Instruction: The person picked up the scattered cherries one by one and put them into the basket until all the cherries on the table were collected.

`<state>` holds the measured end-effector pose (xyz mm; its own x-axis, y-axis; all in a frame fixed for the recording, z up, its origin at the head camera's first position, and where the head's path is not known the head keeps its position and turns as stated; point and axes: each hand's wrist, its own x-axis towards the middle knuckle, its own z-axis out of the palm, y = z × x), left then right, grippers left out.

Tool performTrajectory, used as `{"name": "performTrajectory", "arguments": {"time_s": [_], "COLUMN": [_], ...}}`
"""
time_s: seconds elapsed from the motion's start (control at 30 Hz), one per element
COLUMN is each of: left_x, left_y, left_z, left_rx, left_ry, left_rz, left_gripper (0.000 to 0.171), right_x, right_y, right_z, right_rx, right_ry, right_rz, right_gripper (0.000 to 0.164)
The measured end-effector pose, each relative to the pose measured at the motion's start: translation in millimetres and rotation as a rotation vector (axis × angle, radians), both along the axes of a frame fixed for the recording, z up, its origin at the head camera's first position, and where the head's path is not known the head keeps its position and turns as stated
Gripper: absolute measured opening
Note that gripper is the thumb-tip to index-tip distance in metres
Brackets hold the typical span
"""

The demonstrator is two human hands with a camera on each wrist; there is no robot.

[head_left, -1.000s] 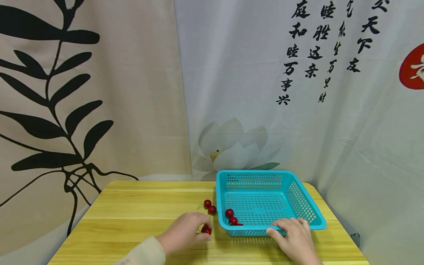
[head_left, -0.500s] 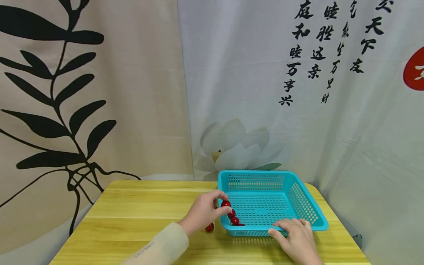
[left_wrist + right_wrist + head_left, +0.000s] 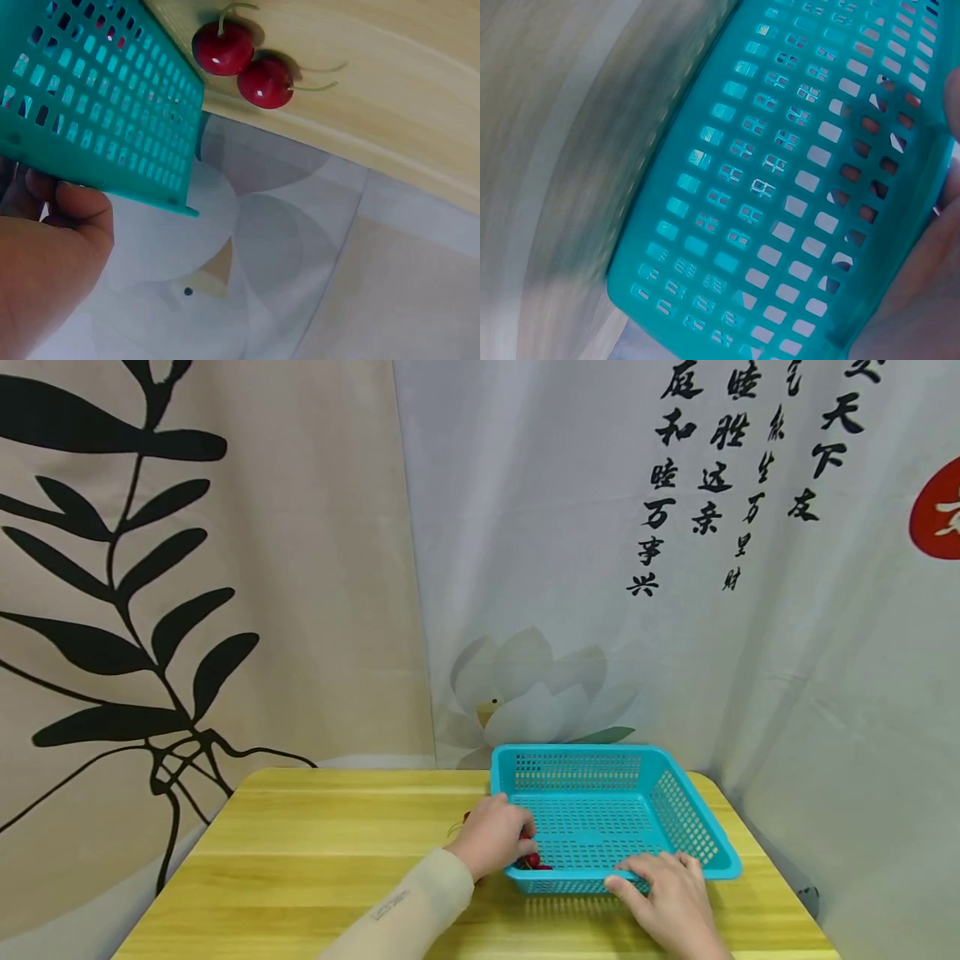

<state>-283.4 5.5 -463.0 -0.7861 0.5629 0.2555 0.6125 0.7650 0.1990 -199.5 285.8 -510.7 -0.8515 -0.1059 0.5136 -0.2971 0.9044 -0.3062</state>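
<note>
My left hand (image 3: 495, 837) reaches over the left wall of the turquoise plastic basket (image 3: 577, 883), fingers bent down inside. A bit of red shows between finger and thumb, a cherry that the hand mostly hides. Just below it, more cherries (image 3: 533, 860) lie in the basket's front left corner. My right hand (image 3: 666, 893) grips the front rim, its thumb outside and fingers over the edge. In the left wrist view, two dark red cherries with green stems, one nearer the basket (image 3: 223, 49) and one farther (image 3: 265, 82), lie on the table beside the wall.
The basket stands toward the right of a yellow wood-grain table (image 3: 330, 843). Behind it hangs a printed cloth (image 3: 540, 568) with a lotus, leaves and writing. The table's back edge runs close behind the basket.
My left hand picked up a cherry from the table left of the basket, carried it over the wall, and then lowered it inside. My right hand keeps its hold on the rim.
</note>
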Motion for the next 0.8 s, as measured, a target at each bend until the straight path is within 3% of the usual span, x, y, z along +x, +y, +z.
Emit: {"name": "performTrajectory", "arguments": {"time_s": [0.13, 0.23, 0.33, 0.4, 0.5, 0.6, 0.8], "left_x": [-5.1, -12.1, -16.6, -15.9, -10.8, -4.9, -1.3], "left_y": [-12, -31, -52, -63, -72, -73, -73], "left_z": [-3.4, -9.5, -18.5, -26.3, -37.4, -44.3, -44.1], "left_rx": [0.134, 0.273, 0.316, 0.272, 0.165, 0.055, -0.046], "left_ry": [-0.021, -0.048, -0.111, -0.176, -0.24, -0.226, -0.218], "left_rz": [0.035, 0.136, 0.19, 0.158, 0.031, -0.062, -0.082], "left_gripper": [0.01, 0.01, 0.007, 0.008, 0.019, 0.028, 0.023], "right_x": [0.3, -0.5, -1.2, -1.1, -0.7, -1.0, -1.9], "right_y": [0, 0, 1, 1, 2, 2, 2], "right_z": [0.0, 0.3, 0.8, 1.1, 1.9, 2.4, 1.9], "right_rx": [0.006, 0.007, 0.009, 0.014, 0.018, 0.018, 0.012], "right_ry": [-0.002, -0.003, 0.0, 0.001, 0.007, 0.015, 0.006], "right_rz": [0.002, 0.003, 0.003, 0.004, 0.004, 0.007, 0.005], "right_gripper": [0.012, 0.013, 0.013, 0.013, 0.014, 0.014, 0.014]}}
